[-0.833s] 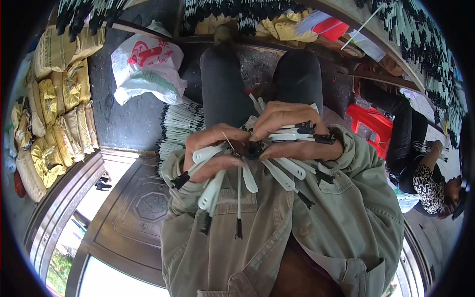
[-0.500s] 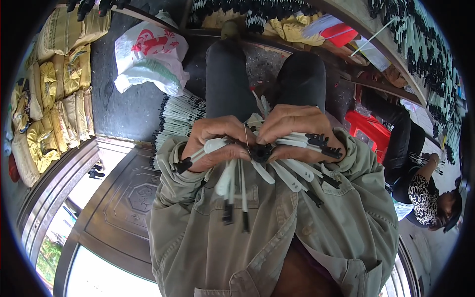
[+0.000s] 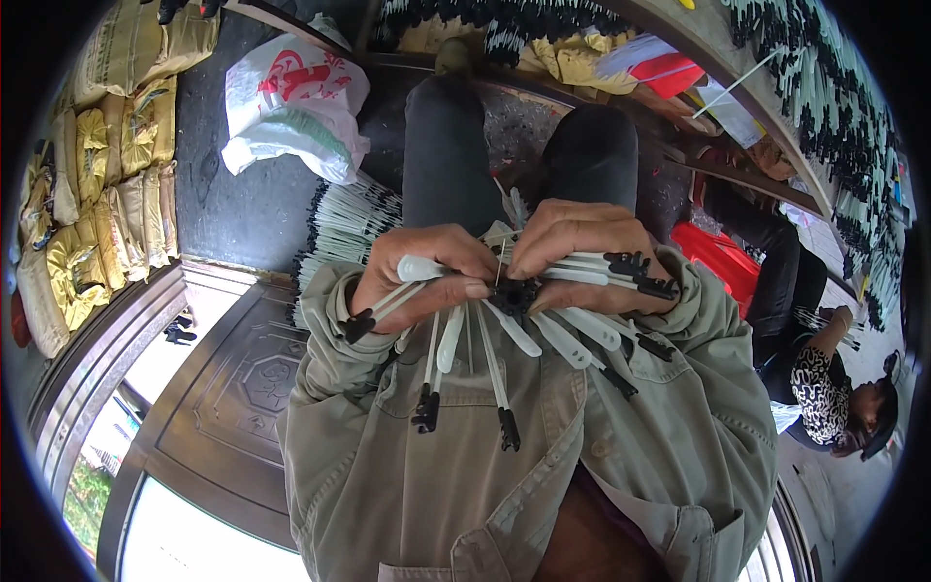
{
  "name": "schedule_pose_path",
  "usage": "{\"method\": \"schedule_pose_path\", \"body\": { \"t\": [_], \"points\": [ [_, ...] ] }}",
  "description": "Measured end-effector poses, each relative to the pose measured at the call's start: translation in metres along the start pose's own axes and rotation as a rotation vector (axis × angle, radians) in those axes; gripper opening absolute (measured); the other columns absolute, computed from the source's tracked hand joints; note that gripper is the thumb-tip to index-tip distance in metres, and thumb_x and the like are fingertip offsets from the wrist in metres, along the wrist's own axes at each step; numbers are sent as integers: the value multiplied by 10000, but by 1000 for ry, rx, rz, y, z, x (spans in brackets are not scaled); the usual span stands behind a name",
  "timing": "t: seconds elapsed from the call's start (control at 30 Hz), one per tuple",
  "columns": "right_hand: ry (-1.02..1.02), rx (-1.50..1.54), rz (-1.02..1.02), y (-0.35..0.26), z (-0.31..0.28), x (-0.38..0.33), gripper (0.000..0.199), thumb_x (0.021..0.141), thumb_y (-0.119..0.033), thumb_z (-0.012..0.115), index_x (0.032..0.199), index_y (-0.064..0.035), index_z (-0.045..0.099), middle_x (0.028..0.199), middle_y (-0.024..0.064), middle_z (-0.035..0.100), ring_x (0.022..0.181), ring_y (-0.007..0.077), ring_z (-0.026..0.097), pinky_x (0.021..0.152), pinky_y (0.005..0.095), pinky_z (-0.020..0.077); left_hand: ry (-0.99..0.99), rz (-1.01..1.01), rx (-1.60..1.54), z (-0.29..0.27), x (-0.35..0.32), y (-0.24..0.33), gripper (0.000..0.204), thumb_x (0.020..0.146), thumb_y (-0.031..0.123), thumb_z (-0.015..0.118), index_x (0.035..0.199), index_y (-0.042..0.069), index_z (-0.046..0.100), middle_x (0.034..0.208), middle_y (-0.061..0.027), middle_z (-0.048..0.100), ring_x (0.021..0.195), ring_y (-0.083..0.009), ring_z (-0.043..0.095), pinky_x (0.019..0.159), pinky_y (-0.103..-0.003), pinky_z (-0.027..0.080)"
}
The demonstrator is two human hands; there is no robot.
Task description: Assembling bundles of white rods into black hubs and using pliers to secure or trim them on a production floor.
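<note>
Both hands meet in front of my chest around a small black round hub (image 3: 517,296). White ribs with black ends (image 3: 497,378), resembling umbrella ribs, fan out from it in several directions. My left hand (image 3: 422,267) is closed, thumb and forefinger pressed together at the hub's left side, with ribs passing through it. My right hand (image 3: 587,242) is closed on the ribs (image 3: 592,270) at the hub's right side. A thin wire (image 3: 499,262) rises from the hub between the fingertips. The palms hide part of the ribs.
Bundled ribs (image 3: 349,218) lie beside my left leg, with more hanging at the upper right (image 3: 834,126). A white plastic bag (image 3: 296,107) and stacked yellow sacks (image 3: 116,213) are left. A red stool (image 3: 718,262) stands right, near another person (image 3: 824,388).
The ribs below the hub have swung and spread apart, and the left hand's ribs have shifted slightly. Both hands keep their grip and have moved slightly to the right.
</note>
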State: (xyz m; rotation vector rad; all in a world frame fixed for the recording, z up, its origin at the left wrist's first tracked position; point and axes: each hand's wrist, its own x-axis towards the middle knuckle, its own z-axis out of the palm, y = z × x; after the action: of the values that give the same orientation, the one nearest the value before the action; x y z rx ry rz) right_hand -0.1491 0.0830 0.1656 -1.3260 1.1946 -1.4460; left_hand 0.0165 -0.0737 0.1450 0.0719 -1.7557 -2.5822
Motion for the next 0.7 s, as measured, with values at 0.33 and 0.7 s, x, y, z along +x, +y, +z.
{"method": "schedule_pose_path", "body": {
  "t": [0.33, 0.7],
  "points": [
    [-262, -53, 57, -8, -19, 32, 283, 729, -121, 702, 944, -14, 551, 878, 68, 575, 711, 155, 567, 631, 263, 445, -364, -214, -47, -35, 42, 4, 97, 708, 25, 714, 753, -16, 639, 773, -87, 630, 691, -124, 582, 621, -234, 446],
    [292, -40, 306, 13, -12, 34, 264, 688, -58, 727, 865, -27, 534, 737, -32, 530, 637, 10, 474, 536, 176, 377, 691, 607, 197, -22, -6, -6, 384, 859, 134, 483, 1201, -27, 416, 1146, -194, 503, 1007, -288, 529, 858, -411, 435]
  ]
}}
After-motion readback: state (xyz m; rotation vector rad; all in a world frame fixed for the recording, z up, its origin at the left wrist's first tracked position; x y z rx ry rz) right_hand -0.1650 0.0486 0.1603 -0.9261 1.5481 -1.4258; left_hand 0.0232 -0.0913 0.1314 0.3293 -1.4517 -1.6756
